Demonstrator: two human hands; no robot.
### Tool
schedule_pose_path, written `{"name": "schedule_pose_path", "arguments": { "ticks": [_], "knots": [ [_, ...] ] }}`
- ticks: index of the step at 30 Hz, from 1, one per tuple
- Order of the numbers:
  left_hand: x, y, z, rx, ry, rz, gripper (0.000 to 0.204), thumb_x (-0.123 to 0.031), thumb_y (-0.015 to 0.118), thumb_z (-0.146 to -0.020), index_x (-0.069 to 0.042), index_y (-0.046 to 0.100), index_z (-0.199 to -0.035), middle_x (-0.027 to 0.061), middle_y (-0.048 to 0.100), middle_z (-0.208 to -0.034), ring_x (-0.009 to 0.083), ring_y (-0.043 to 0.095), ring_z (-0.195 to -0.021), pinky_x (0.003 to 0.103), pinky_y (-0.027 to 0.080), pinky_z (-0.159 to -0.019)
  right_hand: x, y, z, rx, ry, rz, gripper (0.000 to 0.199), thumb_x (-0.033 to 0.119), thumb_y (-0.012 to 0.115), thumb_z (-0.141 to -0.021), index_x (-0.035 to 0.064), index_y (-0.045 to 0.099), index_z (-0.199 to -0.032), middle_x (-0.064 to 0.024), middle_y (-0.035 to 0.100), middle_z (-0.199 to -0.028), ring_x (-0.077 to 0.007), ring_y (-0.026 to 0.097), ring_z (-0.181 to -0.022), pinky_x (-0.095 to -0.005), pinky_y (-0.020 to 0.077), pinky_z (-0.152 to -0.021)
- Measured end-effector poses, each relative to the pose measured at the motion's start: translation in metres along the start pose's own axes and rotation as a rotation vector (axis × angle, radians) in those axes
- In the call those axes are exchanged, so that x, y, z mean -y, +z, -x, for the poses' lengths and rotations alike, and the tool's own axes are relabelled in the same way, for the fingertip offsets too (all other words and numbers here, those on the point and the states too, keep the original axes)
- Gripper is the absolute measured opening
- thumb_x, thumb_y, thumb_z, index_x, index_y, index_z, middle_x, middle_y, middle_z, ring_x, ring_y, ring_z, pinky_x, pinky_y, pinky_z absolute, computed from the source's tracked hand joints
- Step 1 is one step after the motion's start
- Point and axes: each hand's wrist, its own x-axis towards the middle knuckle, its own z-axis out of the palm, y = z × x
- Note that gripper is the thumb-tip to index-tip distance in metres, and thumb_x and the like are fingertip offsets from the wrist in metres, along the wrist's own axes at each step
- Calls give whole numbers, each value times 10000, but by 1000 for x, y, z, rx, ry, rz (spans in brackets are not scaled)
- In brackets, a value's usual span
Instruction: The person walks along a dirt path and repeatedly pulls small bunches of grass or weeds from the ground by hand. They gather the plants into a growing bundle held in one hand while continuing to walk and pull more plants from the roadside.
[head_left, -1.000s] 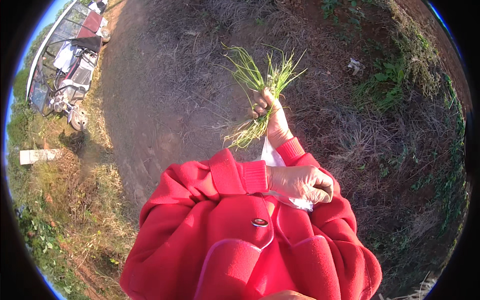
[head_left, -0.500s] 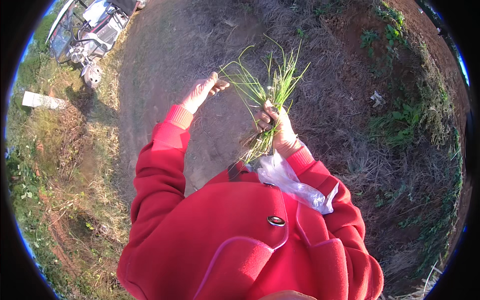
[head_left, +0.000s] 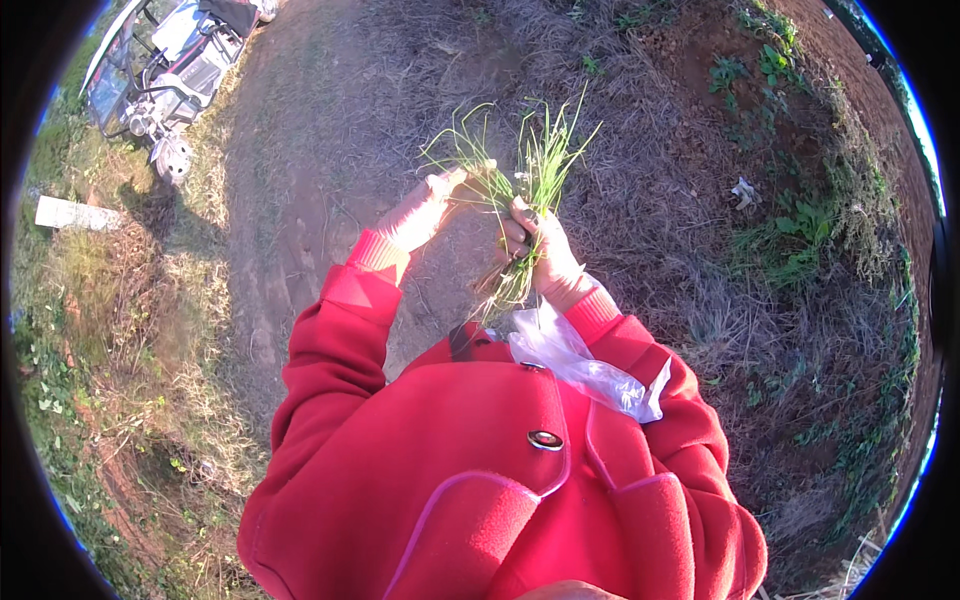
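Note:
My right hand (head_left: 540, 250) is closed round a bunch of thin, grass-like greens (head_left: 548, 172) in front of my chest. Green blades fan out above the fist, and paler stringy ends hang below it. My left hand (head_left: 422, 210) is up against the left side of the bunch, its fingertips closed on some of the bent outer blades. A clear plastic bag (head_left: 580, 365) hangs at my right wrist, lying over the red sleeve.
A dirt path (head_left: 300, 200) with dry straw runs under my hands. To the far left stands a three-wheeled vehicle (head_left: 180, 80), with a white slab (head_left: 78, 214) nearer in the weeds. Green weeds (head_left: 795, 235) and a pale scrap (head_left: 744, 193) are on the right-hand bank.
My left hand has moved right and in to the bunch, and the outer blades are now bunched and bent at its fingers. The right hand keeps its hold.

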Motion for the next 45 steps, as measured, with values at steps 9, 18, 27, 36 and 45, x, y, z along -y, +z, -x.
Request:
{"name": "schedule_pose_path", "arguments": {
  "ticks": [9, 18, 27, 36, 45],
  "knots": [
    [-12, 6, -6, -114, -54, -95, 492, -289, 621, -847, -4, 484, -1224, 61, 551, -1177, 155, 505, -1110, 296, 373, -953, -15, -3, -11, 44, 13, 176, 156, 239, 600, -872, 124, 538, -785, 55, 435, -583, -71, 416, -484, -252, 417, -462],
    [-7, -10, -2, -56, -40, 25, 372, -190, 512, -866, 0, 516, -1186, 68, 570, -1149, 179, 518, -1091, 327, 359, -977, -10, -1, -10, 76, 45, 86, 180, 242, 546, -899, 124, 504, -770, 38, 425, -594, -74, 389, -480, -262, 417, -473],
    [-13, -12, 0, -15, -24, -93, 361, -74, 509, -823, -5, 524, -1177, 51, 574, -1138, 148, 515, -1085, 294, 355, -974, -12, -3, -16, 60, 68, 20, 133, 230, 584, -881, 123, 536, -817, 32, 469, -616, -86, 440, -487, -271, 434, -451],
    [-5, -6, -7, -227, -4, -282, 183, -181, 537, -894, -43, 615, -985, 5, 618, -923, 101, 554, -878, 252, 424, -801, -18, 3, -15, -61, -33, 242, 133, 226, 583, -884, 99, 604, -918, 31, 563, -663, -62, 506, -497, -223, 429, -405],
    [-10, -4, -5, -368, 109, -311, 257, -268, 495, -927, -48, 629, -925, 6, 616, -870, 95, 562, -816, 244, 432, -754, -22, -1, -18, 22, 7, 193, 118, 218, 580, -885, 104, 607, -873, 32, 540, -630, -66, 493, -484, -221, 419, -422]
  ]
}}
